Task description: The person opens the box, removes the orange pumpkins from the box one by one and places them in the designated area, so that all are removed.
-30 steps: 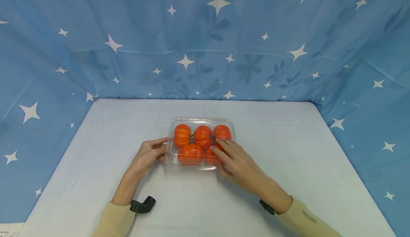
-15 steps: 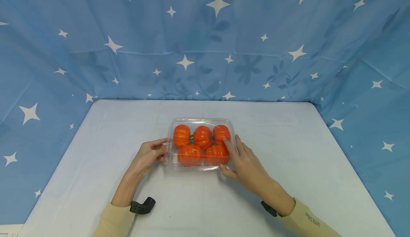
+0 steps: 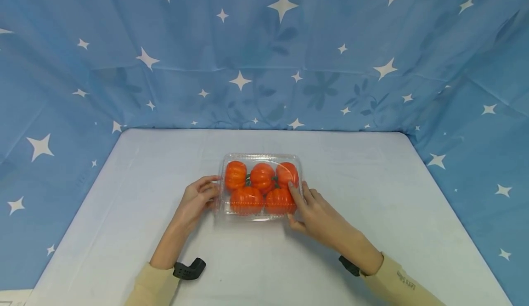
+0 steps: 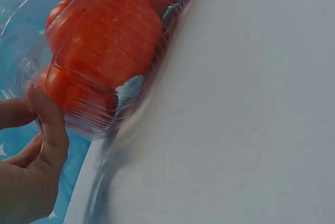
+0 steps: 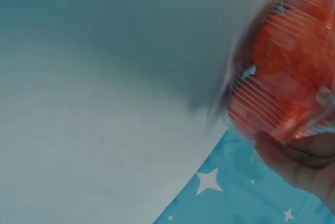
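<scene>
A clear plastic clamshell box [image 3: 260, 156] sits on the white table in the head view, its lid down. Inside show several ribbed orange-red small pumpkins [image 3: 262, 176] with green stems. At the box's left edge, my left hand [image 3: 196, 200] pinches the rim between thumb and fingers; the left wrist view shows this hand [image 4: 39, 156] close up. My right hand [image 3: 320, 218] holds the right side, with its thumb at the near right corner and a finger over the lid. In the right wrist view, this hand's thumb [image 5: 282, 158] lies against the box.
White cloth covers the table [image 3: 256, 269]. A blue curtain with white stars [image 3: 239, 81] hangs behind it and along both sides. Black wrist straps [image 3: 190, 268] sit below both hands.
My right hand has shifted from over the near right pumpkins to the box's right edge. The left hand stays at the left edge, and the box keeps nearly the same place.
</scene>
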`<action>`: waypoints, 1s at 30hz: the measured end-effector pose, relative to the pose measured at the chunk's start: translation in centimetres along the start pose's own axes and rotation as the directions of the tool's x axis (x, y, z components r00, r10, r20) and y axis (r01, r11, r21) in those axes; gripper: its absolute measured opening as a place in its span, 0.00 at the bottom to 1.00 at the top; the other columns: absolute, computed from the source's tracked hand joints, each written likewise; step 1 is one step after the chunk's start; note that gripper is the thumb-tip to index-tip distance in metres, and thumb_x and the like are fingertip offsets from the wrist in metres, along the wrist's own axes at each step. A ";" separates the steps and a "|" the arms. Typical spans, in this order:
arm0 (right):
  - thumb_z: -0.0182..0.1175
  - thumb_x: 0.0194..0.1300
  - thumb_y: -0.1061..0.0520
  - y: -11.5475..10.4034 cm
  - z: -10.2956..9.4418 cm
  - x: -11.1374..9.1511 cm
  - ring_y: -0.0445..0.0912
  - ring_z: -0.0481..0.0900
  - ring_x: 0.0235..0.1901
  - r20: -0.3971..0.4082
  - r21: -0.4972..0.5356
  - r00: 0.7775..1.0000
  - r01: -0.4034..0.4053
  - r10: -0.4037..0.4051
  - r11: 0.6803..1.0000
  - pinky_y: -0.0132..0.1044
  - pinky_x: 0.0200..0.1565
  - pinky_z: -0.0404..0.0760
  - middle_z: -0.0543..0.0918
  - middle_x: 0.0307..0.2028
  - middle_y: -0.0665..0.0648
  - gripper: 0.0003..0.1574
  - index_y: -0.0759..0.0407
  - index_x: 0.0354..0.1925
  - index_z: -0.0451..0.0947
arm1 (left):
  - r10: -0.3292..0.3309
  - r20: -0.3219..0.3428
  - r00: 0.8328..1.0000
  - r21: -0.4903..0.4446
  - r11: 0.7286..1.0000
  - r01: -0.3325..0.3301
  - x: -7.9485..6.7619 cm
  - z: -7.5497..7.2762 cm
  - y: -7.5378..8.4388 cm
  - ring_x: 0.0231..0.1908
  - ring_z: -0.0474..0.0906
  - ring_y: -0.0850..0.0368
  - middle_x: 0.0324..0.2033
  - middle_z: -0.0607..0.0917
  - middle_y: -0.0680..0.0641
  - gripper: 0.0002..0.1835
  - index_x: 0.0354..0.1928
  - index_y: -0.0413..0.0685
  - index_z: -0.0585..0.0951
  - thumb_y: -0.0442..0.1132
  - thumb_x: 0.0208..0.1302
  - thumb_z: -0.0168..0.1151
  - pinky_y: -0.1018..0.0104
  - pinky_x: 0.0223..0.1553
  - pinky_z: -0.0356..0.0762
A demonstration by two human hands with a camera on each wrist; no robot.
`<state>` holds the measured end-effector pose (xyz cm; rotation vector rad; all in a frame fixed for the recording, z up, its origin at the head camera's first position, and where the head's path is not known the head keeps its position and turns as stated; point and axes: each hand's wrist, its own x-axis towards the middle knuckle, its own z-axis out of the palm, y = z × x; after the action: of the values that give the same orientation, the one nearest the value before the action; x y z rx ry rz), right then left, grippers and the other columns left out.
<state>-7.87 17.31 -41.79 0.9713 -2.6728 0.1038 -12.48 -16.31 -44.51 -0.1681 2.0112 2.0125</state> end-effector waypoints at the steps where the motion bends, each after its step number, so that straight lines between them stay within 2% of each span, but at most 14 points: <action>1: 0.70 0.61 0.47 0.1 -0.2 0.1 0.64 0.87 0.42 0.016 0.003 1.000 0.006 -0.006 1.000 0.49 0.44 0.89 0.80 0.56 0.79 0.48 0.72 0.70 0.67 | 0.002 -0.010 1.000 0.000 1.000 -0.002 0.0 0.1 0.0 0.34 0.74 0.62 0.40 0.82 0.53 0.23 0.67 0.38 0.73 0.32 0.71 0.58 0.71 0.34 0.77; 5: 0.70 0.61 0.52 0.3 -0.7 0.3 0.62 0.87 0.41 0.070 0.041 0.997 0.018 -0.021 0.999 0.47 0.42 0.89 0.80 0.57 0.79 0.45 0.72 0.68 0.67 | -0.001 -0.030 1.000 0.004 1.000 0.001 0.0 0.3 0.0 0.34 0.74 0.62 0.41 0.81 0.52 0.23 0.67 0.40 0.74 0.31 0.71 0.58 0.70 0.33 0.77; 10: 0.70 0.57 0.61 0.5 -1.5 0.6 0.60 0.84 0.37 0.102 0.090 0.994 0.024 -0.033 0.996 0.43 0.39 0.89 0.79 0.56 0.82 0.41 0.76 0.65 0.69 | 0.003 -0.019 1.000 0.000 1.000 -0.003 0.1 0.4 -0.1 0.34 0.74 0.61 0.41 0.81 0.52 0.24 0.68 0.40 0.73 0.30 0.71 0.57 0.69 0.33 0.77; 19: 0.71 0.55 0.67 0.7 -2.0 0.7 0.55 0.79 0.32 0.142 0.108 0.989 0.035 -0.051 0.994 0.37 0.35 0.86 0.78 0.56 0.83 0.42 0.77 0.66 0.68 | 0.007 -0.008 1.000 -0.015 1.000 -0.007 0.2 0.8 0.2 0.31 0.75 0.60 0.38 0.82 0.51 0.23 0.67 0.37 0.71 0.28 0.71 0.56 0.69 0.30 0.79; 23: 0.71 0.56 0.68 1.0 -2.1 0.8 0.57 0.82 0.35 0.149 0.114 0.987 0.040 -0.057 0.993 0.39 0.38 0.88 0.78 0.56 0.82 0.43 0.76 0.67 0.67 | 0.004 -0.013 1.000 -0.018 1.000 -0.004 0.2 0.8 0.2 0.30 0.75 0.60 0.39 0.82 0.49 0.23 0.67 0.36 0.71 0.28 0.71 0.55 0.69 0.30 0.79; 30: 0.71 0.60 0.67 1.0 -2.2 0.4 0.63 0.85 0.44 0.217 0.140 0.976 -0.018 -0.013 0.990 0.45 0.43 0.89 0.76 0.60 0.82 0.42 0.74 0.69 0.66 | 0.007 0.003 1.000 -0.035 0.999 -0.007 -0.1 0.6 0.1 0.26 0.75 0.60 0.38 0.81 0.49 0.24 0.68 0.34 0.70 0.27 0.72 0.53 0.69 0.28 0.79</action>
<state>-8.31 18.21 -39.55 1.0788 -2.8997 0.2013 -12.35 -15.76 -44.39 -0.1654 1.9784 2.0518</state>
